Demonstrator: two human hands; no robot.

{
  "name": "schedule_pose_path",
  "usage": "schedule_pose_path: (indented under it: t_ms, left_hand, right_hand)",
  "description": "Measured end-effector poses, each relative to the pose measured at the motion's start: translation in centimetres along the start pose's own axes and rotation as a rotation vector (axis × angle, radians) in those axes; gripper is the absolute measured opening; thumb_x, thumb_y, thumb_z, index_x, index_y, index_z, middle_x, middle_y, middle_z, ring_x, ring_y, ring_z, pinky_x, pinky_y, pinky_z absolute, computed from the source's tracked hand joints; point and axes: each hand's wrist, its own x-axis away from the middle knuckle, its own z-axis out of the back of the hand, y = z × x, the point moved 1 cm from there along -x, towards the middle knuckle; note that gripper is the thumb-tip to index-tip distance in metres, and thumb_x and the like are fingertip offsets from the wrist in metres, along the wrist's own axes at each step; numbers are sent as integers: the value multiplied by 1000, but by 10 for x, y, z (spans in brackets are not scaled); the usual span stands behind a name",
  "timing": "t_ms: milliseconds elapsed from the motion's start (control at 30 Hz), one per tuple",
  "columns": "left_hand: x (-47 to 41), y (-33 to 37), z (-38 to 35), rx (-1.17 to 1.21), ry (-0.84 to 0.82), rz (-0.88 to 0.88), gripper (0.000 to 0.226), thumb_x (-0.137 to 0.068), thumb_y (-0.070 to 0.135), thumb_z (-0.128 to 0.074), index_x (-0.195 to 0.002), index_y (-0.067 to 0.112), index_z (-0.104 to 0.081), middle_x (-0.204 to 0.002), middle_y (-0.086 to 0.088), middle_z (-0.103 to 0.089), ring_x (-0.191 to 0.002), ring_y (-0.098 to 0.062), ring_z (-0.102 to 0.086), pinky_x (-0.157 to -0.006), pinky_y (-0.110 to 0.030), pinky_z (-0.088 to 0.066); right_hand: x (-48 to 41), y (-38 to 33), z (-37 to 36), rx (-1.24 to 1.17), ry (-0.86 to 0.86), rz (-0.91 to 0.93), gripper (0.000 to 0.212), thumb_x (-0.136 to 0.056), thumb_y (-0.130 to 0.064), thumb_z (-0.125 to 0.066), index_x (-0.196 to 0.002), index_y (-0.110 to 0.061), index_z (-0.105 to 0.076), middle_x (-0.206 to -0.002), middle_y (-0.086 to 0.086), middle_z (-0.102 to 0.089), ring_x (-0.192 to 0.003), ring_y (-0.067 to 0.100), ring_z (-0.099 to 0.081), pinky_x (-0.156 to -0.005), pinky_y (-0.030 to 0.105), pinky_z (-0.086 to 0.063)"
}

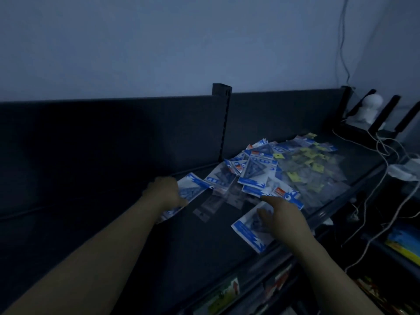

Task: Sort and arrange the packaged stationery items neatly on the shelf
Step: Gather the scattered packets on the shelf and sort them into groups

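Note:
A loose heap of blue-and-white stationery packets (pixel 256 169) lies on the dark shelf (pixel 95 223), with clear packets bearing yellow labels (pixel 311 169) to its right. My left hand (pixel 166 193) grips a blue-and-white packet (pixel 193 189) at the heap's left edge. My right hand (pixel 281 215) rests with straight fingers on another blue-and-white packet (pixel 247 233) near the shelf's front edge. A few clear empty-looking sleeves (pixel 218 203) lie between my hands.
The shelf's dark back panel (pixel 113 133) has a slotted upright post (pixel 223 123). At the far right stand a router with black antennas (pixel 391 110), a white round device (pixel 370 108) and trailing white cables (pixel 372 201). Lower shelves hold colourful goods (pixel 227 294).

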Motion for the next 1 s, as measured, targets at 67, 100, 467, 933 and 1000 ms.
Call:
schedule_pose_path:
  t_ms: [67,100,467,933,1000]
  left_hand:
    - [-5,-3,4,87,-67,10,66,-71,44,-80,-121,6,-59,-120,-10,-63,-104,-23,-62,-83,-27,-51]
    - [-5,-8,5,131,-88,23,66,-70,43,-81,-120,5,-61,-118,-9,-65,-100,-22,-63,-82,-27,-51]
    - [39,29,16,731,91,-99,16,-82,26,-74,-85,11,-70,-85,-9,-73,-70,-15,-65,-64,-25,-50]
    - [49,143,-48,421,-159,-41,40,-68,35,-85,-89,21,-54,-96,2,-60,-83,-12,-58,-66,-26,-47]
    - [49,138,-51,514,-165,-23,41,-68,32,-86,-91,23,-54,-94,5,-60,-83,-11,-59,-66,-25,-49]
  right_hand:
    - [-6,10,1,-27,-7,-9,42,-94,-27,-53,-135,-19,-53,-129,6,-60,-102,22,-62,-76,26,-45]
    - [-7,14,2,-34,-3,-8,43,-94,-27,-54,-136,-19,-52,-133,6,-58,-105,22,-61,-77,26,-45]
    - [-49,59,16,6,-50,62,52,-89,-27,-64,-137,-13,-49,-138,8,-48,-118,21,-51,-92,24,-39]
    - [-89,87,17,-467,-73,109,8,-90,-15,-62,-97,-19,-63,-88,-2,-58,-65,10,-50,-52,20,-36]
    - [-96,84,14,-519,-43,144,9,-89,-11,-62,-91,-19,-64,-84,1,-61,-66,13,-52,-59,24,-39]
